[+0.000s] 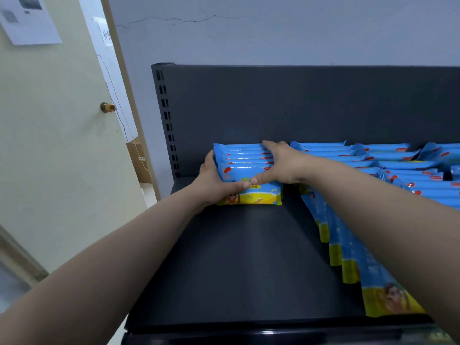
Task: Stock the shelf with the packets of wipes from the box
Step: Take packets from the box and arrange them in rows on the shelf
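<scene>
Head view shows the left hand (pixel 216 180) and right hand (pixel 278 163) clasping a bundle of blue-and-yellow plastic wipe packets (pixel 245 161) from both sides, keeping them upright together at the far left of the dark metal shelf (pixel 244 265).

Pale blue-grey plaster wall (pixel 273 41) at 12 o'clock, split by a thin dark crack (pixel 189 20) running side to side. Cream door (pixel 57 145) at 9 o'clock, fitted with a brass knob (pixel 108 107). Printed sheet (pixel 29 21) stuck to the door at 11 o'clock, beside a second white sheet (pixel 104 46) along the tan frame (pixel 125 70), thin wire (pixel 124 120) trailing down. Soft, even light throughout.
</scene>
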### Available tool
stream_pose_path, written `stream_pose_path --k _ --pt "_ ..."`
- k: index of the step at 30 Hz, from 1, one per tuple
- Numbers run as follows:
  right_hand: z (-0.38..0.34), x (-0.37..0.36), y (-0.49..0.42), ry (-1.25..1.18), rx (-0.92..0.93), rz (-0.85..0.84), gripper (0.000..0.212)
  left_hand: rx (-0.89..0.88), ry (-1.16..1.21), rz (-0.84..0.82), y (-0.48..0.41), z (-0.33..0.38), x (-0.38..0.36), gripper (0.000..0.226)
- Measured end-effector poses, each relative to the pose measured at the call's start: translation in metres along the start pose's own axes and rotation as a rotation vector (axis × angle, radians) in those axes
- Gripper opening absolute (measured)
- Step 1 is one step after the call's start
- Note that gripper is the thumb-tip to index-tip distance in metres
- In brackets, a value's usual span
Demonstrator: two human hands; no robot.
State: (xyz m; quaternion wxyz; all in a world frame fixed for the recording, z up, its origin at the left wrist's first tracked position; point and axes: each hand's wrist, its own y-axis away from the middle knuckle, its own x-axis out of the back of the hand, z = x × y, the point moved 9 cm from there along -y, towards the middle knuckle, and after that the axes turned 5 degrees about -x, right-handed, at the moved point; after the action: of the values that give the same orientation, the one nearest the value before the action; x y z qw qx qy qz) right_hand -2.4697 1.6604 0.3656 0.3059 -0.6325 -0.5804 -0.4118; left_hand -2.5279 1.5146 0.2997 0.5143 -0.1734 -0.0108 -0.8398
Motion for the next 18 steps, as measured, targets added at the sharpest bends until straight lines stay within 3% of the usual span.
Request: stream_pose_path --k 7,10,15,18 --pt "-0.004 0.003 0.011 0.107 0.053 0.054 0.109 0.067 -0.02 0.024 0.018 0.009 0.005 0.146" --pt "-0.003 0.015 0.021 0.113 0.092 0.094 0.109 0.067 -0.106 0.085 0.03 0.027 0.008 0.134" --pt "-0.01 0.059 0.076 0.146 0.359 0.272 0.08 -0.305 -0.564 0.271 0.056 0.117 -0.01 0.105" --pt "0.021 0.079 0.113 0.129 0.389 0.305 0.071 -0.454 -0.677 0.15 0.071 0.146 -0.063 0.084"
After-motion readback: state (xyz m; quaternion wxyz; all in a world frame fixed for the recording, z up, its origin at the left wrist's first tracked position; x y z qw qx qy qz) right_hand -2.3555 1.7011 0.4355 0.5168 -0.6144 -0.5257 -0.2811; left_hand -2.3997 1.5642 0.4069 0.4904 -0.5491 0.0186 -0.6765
